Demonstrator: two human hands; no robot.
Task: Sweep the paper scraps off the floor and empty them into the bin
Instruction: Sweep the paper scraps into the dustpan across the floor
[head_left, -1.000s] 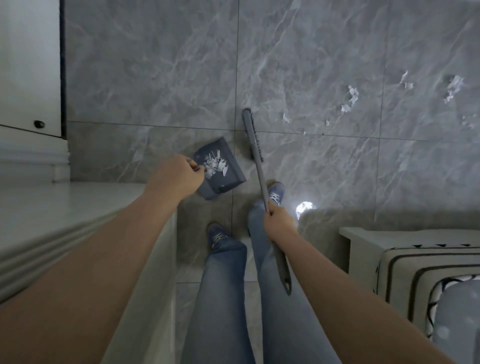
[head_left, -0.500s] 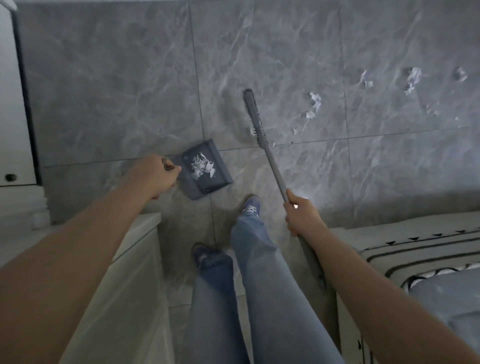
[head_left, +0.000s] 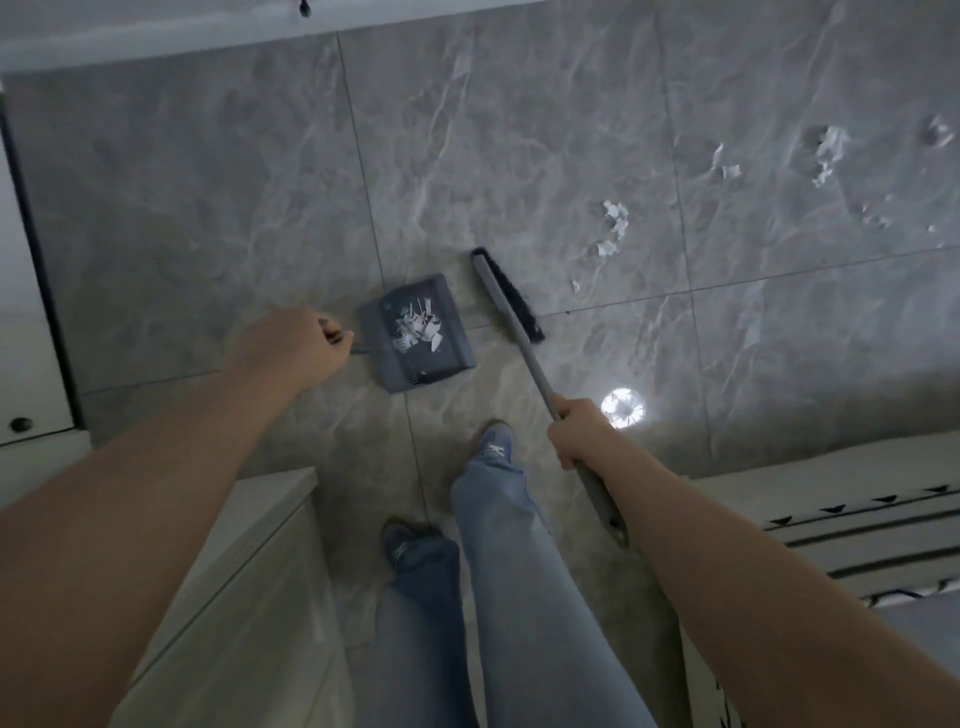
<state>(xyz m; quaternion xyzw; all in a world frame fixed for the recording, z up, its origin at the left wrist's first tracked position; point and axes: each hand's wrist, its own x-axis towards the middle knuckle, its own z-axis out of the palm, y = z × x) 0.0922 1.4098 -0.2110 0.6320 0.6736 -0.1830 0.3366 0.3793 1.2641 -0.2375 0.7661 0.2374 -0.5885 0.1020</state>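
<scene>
Left hand (head_left: 298, 351) grips grey dustpan (head_left: 418, 335) holding white paper scraps (head_left: 418, 330); right hand (head_left: 582, 434) grasps brush (head_left: 511, 299); more scraps (head_left: 615, 228) on grey marble tiles (head_left: 208, 208).

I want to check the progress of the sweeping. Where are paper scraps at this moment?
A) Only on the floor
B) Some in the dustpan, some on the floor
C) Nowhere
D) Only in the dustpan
B: white scraps lie in the dustpan, and more scraps lie on the floor tiles.

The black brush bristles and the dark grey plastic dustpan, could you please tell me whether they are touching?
Apart. The head view shows a strip of bare grey tile between the black brush bristles and the dark grey plastic dustpan.
</scene>
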